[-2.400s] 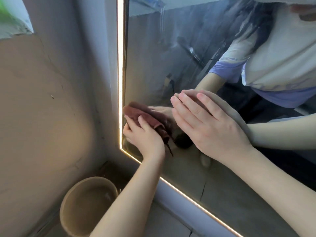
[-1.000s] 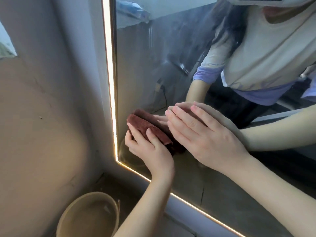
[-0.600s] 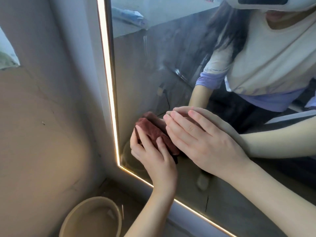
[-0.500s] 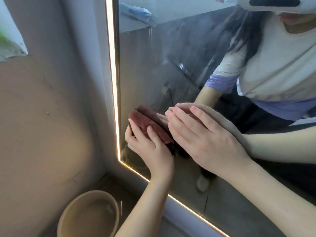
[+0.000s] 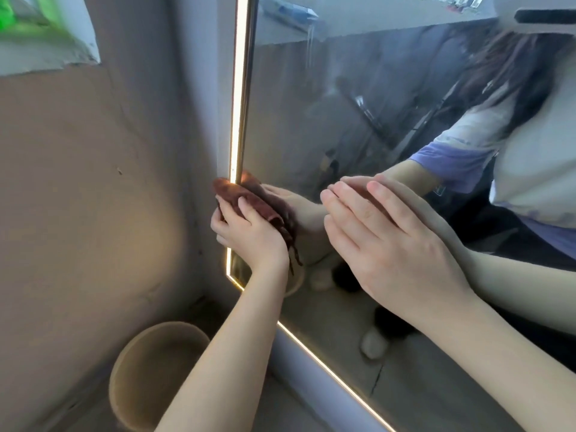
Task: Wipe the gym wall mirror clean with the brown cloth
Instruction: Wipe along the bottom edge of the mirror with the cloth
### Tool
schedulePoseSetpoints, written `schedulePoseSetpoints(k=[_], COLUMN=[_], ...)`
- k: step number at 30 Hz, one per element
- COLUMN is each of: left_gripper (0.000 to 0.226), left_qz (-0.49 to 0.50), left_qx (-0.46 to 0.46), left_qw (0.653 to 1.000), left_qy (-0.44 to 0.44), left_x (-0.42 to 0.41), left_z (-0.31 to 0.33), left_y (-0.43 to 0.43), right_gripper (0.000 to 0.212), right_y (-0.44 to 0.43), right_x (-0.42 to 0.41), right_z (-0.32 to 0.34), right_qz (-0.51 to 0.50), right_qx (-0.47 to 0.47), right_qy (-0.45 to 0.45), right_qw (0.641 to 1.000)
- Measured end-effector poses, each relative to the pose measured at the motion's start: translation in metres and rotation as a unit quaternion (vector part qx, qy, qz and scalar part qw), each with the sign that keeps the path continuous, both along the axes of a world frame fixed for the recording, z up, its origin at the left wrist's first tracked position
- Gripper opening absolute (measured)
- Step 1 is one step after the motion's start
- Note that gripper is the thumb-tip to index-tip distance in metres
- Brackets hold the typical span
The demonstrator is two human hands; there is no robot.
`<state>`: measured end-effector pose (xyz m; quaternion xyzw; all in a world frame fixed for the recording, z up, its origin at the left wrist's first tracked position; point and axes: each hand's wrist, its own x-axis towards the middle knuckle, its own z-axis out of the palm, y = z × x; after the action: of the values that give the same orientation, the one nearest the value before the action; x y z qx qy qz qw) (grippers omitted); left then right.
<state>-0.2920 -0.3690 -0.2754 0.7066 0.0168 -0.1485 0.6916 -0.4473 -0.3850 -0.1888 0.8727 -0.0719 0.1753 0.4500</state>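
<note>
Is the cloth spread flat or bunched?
Bunched: the cloth is wadded under the left hand, a loose end hanging, at the mirror's left edge.

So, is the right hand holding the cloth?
No, the left hand grips the brown cloth; the right hand is open and empty.

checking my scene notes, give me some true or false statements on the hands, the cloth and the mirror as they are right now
1. The left hand grips the brown cloth. True.
2. The right hand rests on the mirror with straight fingers. True.
3. The cloth is at the mirror's right edge. False: it is at the lit left edge, above the lower corner.
4. The right hand also holds the cloth. False: it holds nothing and is apart from the cloth.
5. A beige bucket stands on the floor. True.
</note>
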Motion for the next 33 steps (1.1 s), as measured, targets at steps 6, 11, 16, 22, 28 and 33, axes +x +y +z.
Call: schedulePoseSetpoints(k=[6, 11, 16, 22, 28, 33], left_gripper=[0.048, 0.048, 0.048, 0.045, 0.047, 0.048], left_qz=[-0.006, -0.021, -0.024, -0.034, -0.057, -0.053], left_qx=[-0.032, 0.032, 0.019, 0.024, 0.071, 0.081], left_qw=[0.990, 0.999, 0.999, 0.998, 0.995, 0.994], left_qy=[-0.140, -0.021, 0.019, -0.035, 0.039, 0.042], left_x=[-0.007, -0.002, -0.009, -0.011, 0.002, 0.002], left_z=[-0.002, -0.048, -0.073, -0.096, -0.131, -0.156], left_y=[0.001, 0.002, 0.003, 0.004, 0.007, 0.005], right_gripper=[0.027, 0.028, 0.030, 0.029, 0.029, 0.031], right_y=[0.006, -0.002, -0.002, 0.007, 0.001, 0.001], right_x=[0.013, 0.016, 0.013, 0.025, 0.020, 0.008], right_z=[-0.013, -0.031, -0.031, -0.055, -0.073, -0.090], right_qz=[0.022, 0.001, 0.005, -0.001, -0.011, -0.005], right_qx=[0.107, 0.036, 0.019, 0.125, 0.077, 0.055], right_qy=[-0.078, -0.031, 0.000, -0.049, 0.000, 0.034], right_qw=[0.991, 0.999, 1.000, 0.991, 0.997, 0.998])
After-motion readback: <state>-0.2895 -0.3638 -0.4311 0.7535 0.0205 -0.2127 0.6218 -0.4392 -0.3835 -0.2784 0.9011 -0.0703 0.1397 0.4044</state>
